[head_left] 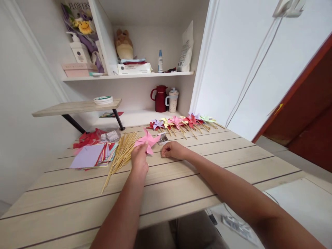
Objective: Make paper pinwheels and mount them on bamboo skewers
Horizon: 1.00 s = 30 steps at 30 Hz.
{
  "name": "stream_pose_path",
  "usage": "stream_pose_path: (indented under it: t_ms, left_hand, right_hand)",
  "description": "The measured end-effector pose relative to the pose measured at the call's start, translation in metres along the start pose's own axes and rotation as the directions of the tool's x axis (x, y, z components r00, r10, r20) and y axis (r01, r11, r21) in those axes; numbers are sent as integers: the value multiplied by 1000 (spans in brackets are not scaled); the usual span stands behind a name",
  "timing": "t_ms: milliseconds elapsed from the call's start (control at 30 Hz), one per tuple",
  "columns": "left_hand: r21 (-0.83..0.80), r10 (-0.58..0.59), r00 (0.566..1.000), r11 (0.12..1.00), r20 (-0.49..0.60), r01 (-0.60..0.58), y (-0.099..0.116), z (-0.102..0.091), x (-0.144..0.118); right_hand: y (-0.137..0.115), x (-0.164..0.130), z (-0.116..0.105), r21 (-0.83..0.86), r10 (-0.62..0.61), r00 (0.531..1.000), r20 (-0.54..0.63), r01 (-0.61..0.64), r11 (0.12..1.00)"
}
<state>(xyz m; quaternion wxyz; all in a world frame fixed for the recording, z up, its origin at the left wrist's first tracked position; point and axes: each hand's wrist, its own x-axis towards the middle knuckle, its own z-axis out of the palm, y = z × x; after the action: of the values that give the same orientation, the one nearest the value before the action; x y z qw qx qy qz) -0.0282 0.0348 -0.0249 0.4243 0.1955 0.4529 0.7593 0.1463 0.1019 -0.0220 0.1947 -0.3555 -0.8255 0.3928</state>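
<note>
My left hand point(140, 159) pinches a pink paper pinwheel point(149, 139) near its middle, with its folded blades spread above the thumb. To the right, my right hand point(173, 150) is closed with fingertips together, low over the table; whatever is between them is hidden or too small to name. Just beyond it stands a small open box point(163, 139) of tiny metal pieces. A loose heap of thin wooden sticks point(120, 152) lies to the left of my left hand. Left of those is a pile of coloured paper squares point(89, 156), a lilac one on top.
Finished-looking pinwheels on sticks point(178, 121) lie in a row at the table's back. Behind them stand a dark red jug point(160, 99) and a speckled cup point(173, 100). Red folded paper point(89, 137) and a clear plastic box point(110, 135) sit beneath a small raised shelf point(77, 106).
</note>
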Motion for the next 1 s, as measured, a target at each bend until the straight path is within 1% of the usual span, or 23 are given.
stream_pose_path:
  t_ms: [167,200,233,267,300,367,400,433,467,500,600,700,833,1000]
  left_hand:
    - [60,43,998,997,39,-45,-3,0,2]
    - [74,51,998,996,49,-55,-4,0,3]
    - [88,60,997,994,58,-65,-4,0,2]
    - [102,69,995,992,67,-76,-4,0,2]
    - [116,78,994,989,77,-87,-4,0,1]
    - [142,95,991,984,96,-108,-3,1,-2]
    - [162,109,988,979,111,-126,-3,2,-4]
    - [188,126,983,971,131,-149,-2,3,-6]
    - [219,143,978,960,153,-175,-1,5,-7]
    - [249,158,971,948,178,-200,-1,6,-9]
    - [314,174,954,917,243,-246,0,11,-14]
    - [335,167,945,906,280,-259,0,15,-17]
    - [322,154,940,912,303,-254,0,18,-20]
    - [311,146,937,917,316,-248,1,18,-22]
  right_hand:
    - [1,-7,-1,82,10,1000,-1,-10,997]
    - [0,-9,-2,115,7,1000,-26,-4,993]
    - [-2,-11,-5,158,4,997,-77,9,987]
    - [-4,-12,-8,208,1,988,-154,31,978]
    - [-6,-14,-11,258,1,968,-253,66,964]
    - [-12,-17,-16,324,8,893,-450,155,933]
    - [-14,-18,-19,326,2,857,-515,194,925]
    - [-17,-20,-20,312,-11,832,-554,220,924]
    - [-19,-21,-20,287,-32,824,-565,234,929]
    - [-21,-22,-20,261,-54,831,-553,235,936]
    - [-26,-24,-14,239,-86,879,-468,220,946]
    - [-29,-23,-9,258,-83,897,-433,212,943]
    - [-29,-19,-8,292,-69,895,-441,216,932]
    - [-27,-16,-8,340,-83,877,-474,269,901]
